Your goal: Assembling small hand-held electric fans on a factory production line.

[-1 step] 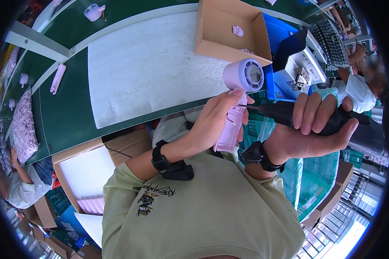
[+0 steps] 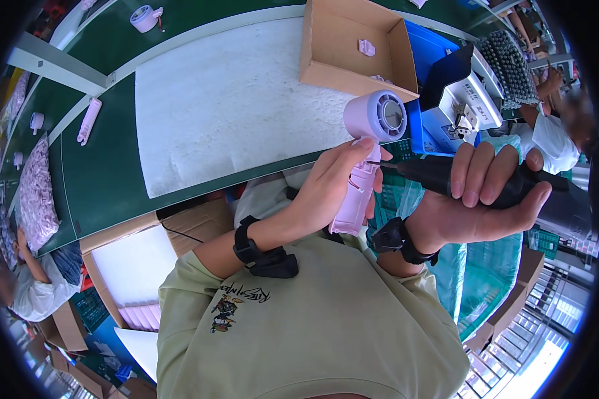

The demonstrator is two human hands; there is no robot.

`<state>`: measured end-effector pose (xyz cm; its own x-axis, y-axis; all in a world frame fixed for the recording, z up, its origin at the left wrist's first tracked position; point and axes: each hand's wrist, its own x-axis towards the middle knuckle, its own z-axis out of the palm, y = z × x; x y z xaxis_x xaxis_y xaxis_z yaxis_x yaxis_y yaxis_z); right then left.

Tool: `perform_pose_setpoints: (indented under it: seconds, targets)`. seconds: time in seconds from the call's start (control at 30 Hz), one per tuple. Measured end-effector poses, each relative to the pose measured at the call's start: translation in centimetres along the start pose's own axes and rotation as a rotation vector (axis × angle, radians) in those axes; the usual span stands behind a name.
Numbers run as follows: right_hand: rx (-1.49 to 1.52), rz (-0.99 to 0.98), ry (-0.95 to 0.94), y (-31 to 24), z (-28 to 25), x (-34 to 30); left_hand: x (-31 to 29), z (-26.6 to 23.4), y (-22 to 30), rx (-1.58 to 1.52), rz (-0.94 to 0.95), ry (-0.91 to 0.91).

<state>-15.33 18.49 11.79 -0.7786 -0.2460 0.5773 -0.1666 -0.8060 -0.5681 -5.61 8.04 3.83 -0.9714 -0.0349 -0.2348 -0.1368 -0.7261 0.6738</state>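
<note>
In my left hand [image 2: 333,176] I grip a small lilac handheld fan [image 2: 355,199], its round head up and its handle pointing down toward me. The handle's inside faces up, with a short wire showing in it. My right hand [image 2: 489,189] is wrapped around a black electric screwdriver [image 2: 439,174], held nearly level. Its thin bit reaches left to the neck of the fan, just below the head. Whether a screw sits under the tip is too small to tell. Each wrist wears a black strap with a small box.
A white foam sheet [image 2: 226,100] covers part of the green bench. An open cardboard box [image 2: 353,43] with small lilac parts stands beside a blue bin [image 2: 416,126]. A lilac handle piece [image 2: 90,122] and a bag of parts [image 2: 38,193] lie left. Co-workers sit at both sides.
</note>
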Motion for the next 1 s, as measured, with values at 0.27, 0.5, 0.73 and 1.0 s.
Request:
perform_pose_setpoints:
  seconds: [0.27, 0.5, 0.73, 1.0]
  targets:
    - [-0.015, 0.011, 0.013, 0.0, 0.2, -0.2, 0.0, 0.0, -0.1, -0.013, -0.008, -0.002]
    - [-0.024, 0.003, 0.016, 0.1, 0.3, -0.3, -0.2, 0.1, -0.2, -0.059, -0.009, -0.005]
    - [-0.011, 0.016, 0.009, 0.2, 0.1, 0.0, 0.1, 0.2, 0.0, -0.076, -0.042, 0.006]
    - [-0.180, -0.176, 0.078, -2.1, -1.5, 2.9, 0.1, -1.8, -0.5, -0.071, -0.050, 0.102]
